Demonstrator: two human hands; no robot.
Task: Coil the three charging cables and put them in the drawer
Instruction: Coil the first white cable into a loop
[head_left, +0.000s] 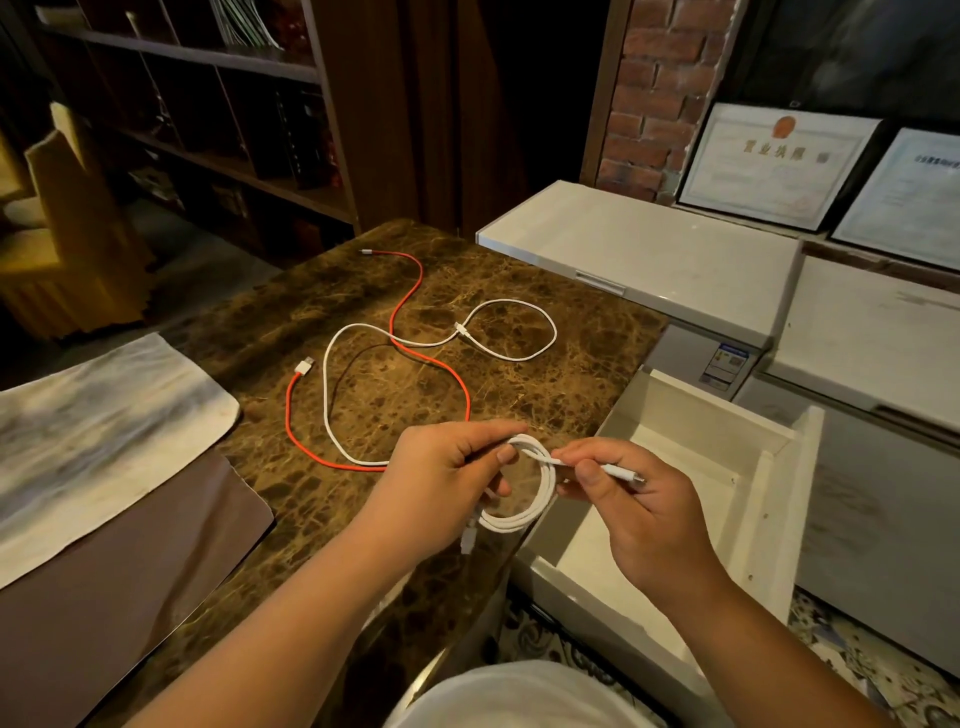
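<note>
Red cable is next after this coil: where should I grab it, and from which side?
Take the red cable by its white USB plug, coming from above at the left: that end lies free on the marble tabletop, clear of the loose white cable crossing it mid-length.

A brown marble tabletop (519, 291) carries a red cable (415, 291) and a loose white cable (519, 306) crossing beyond the hands; a pale cloth (93, 426) lies far left of them.
</note>
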